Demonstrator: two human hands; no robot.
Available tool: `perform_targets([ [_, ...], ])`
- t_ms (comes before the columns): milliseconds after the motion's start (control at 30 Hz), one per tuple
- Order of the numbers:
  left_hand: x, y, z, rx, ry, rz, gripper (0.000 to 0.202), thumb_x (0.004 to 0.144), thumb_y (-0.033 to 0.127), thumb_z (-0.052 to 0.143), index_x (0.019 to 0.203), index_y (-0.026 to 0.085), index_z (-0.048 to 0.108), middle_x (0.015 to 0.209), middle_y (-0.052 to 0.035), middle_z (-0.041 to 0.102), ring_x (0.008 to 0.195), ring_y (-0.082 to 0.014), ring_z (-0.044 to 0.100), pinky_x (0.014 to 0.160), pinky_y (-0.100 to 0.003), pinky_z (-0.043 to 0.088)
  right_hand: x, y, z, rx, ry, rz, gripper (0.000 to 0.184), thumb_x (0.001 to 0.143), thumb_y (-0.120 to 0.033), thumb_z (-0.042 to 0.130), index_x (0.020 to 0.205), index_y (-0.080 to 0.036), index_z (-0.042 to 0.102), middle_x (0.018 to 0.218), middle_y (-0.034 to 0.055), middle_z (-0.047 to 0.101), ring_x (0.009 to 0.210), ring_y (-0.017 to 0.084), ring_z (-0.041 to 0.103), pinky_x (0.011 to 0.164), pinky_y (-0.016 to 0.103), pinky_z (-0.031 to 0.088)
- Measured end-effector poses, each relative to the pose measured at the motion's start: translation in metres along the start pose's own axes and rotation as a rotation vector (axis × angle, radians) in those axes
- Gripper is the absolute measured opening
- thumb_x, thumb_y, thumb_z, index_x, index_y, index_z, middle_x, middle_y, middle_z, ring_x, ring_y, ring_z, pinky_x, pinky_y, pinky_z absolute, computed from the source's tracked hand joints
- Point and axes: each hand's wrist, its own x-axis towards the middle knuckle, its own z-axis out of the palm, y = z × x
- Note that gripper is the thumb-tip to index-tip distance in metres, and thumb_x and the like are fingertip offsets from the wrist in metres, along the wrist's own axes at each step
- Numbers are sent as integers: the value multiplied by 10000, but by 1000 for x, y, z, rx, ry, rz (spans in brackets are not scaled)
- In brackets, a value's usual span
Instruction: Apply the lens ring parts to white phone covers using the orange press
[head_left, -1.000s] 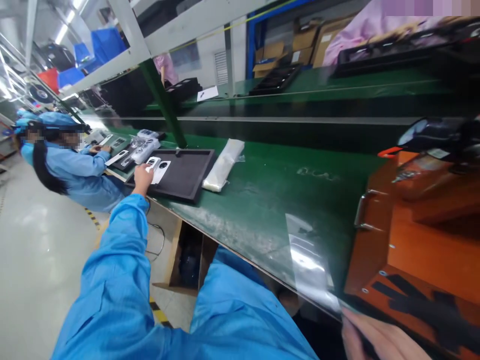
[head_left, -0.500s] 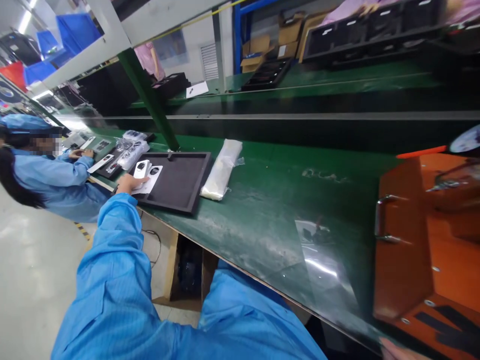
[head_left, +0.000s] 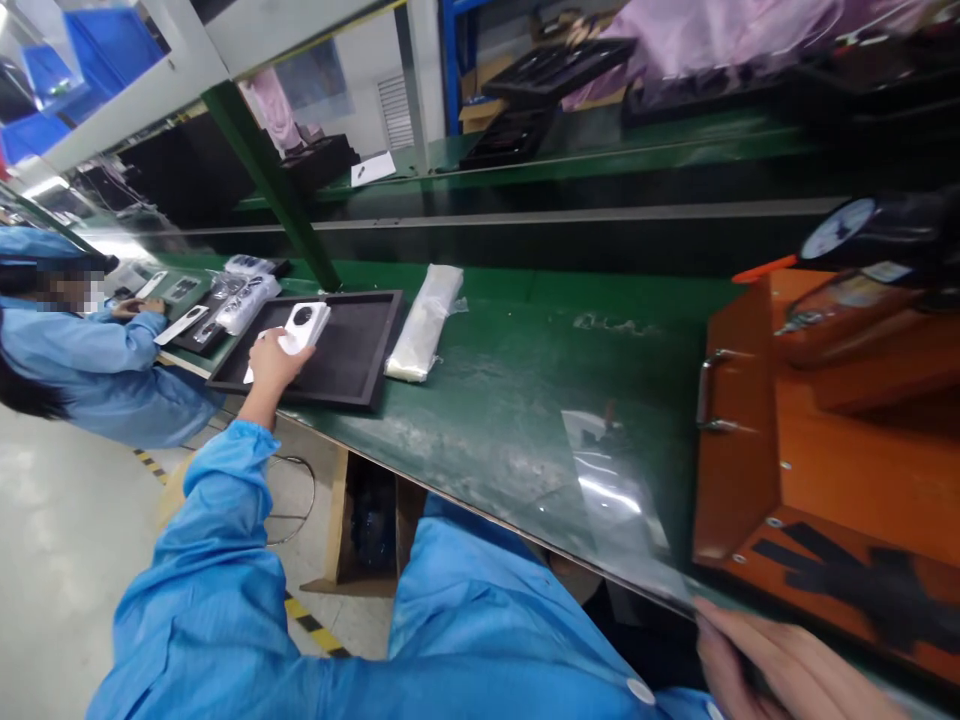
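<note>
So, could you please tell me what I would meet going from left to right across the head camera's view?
Co-worker in light blue → black tray, where the left hand holds white panels → plastic-wrapped packet → clear plastic film → orange machine.

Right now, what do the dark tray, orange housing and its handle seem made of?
Dark tray: perhaps foam or plastic, matte, showing little glare. Orange housing: likely painted metal, smooth, evenly coloured, with screw heads. Handle: probably polished metal, given its bright highlights.
</note>
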Motion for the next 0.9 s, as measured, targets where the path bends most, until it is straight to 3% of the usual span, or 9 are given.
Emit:
perform_targets([
  [133, -37, 28, 28, -38, -64, 115, 638, 865, 609, 819, 1349, 232, 647, 1292, -179, 690, 1306, -421, 626, 1074, -486, 510, 0, -3, 7, 63, -26, -62, 81, 1042, -142, 659, 1101, -177, 702, 793, 23, 793, 622, 131, 717, 671, 274, 531],
  [233, -45, 37, 34, -66, -88, 134, 698, 813, 668, 840, 1327, 226, 673, 1304, -187, 693, 1350, -448, 603, 1077, -485, 505, 2, -6, 12, 110, -34, -82, 78, 1032, -132, 683, 1098, -168, 703, 822, 29, 795, 668, 127, 727, 705, 262, 536],
  [400, -29, 37, 18, -165, -155, 62, 623, 840, 526, 849, 1320, 163, 689, 1062, -108, 788, 1066, -317, 741, 942, -383, 560, 6, -13, 7, 99, 8, -56, 65, 1052, -138, 646, 1076, -166, 699, 804, 41, 788, 656, 138, 716, 691, 276, 530],
  [500, -25, 38, 9, -219, -203, 17, 427, 897, 451, 818, 1164, 127, 739, 935, -68, 788, 915, -249, 742, 841, -335, 574, 2, -14, 3, 75, 26, -37, 56, 1057, -156, 645, 1058, -172, 699, 788, 39, 785, 644, 143, 713, 686, 286, 527],
  [600, -27, 43, 4, -246, -240, -28, 342, 997, 456, 751, 1101, 130, 734, 1029, -68, 769, 937, -217, 733, 866, -370, 610, -8, -12, 1, 60, 32, -22, 55, 1033, -150, 676, 1070, -176, 705, 801, 29, 792, 642, 149, 715, 684, 299, 529],
  [800, -33, 60, -19, -405, -274, -78, 419, 1039, 431, 720, 1360, 167, 672, 1363, -109, 685, 1166, -274, 712, 981, -476, 639, -22, -2, 4, 55, -1, -38, 158, 974, -83, 743, 1109, -162, 720, 842, 26, 806, 672, 138, 736, 681, 282, 530],
  [900, -45, 71, -44, -511, -173, -13, 402, 1033, 461, 716, 1271, 138, 693, 1175, -80, 744, 1024, -230, 730, 876, -412, 647, -19, -6, 3, 67, 36, -1, 160, 963, -81, 748, 1089, -175, 715, 812, 24, 797, 654, 139, 720, 660, 271, 535],
])
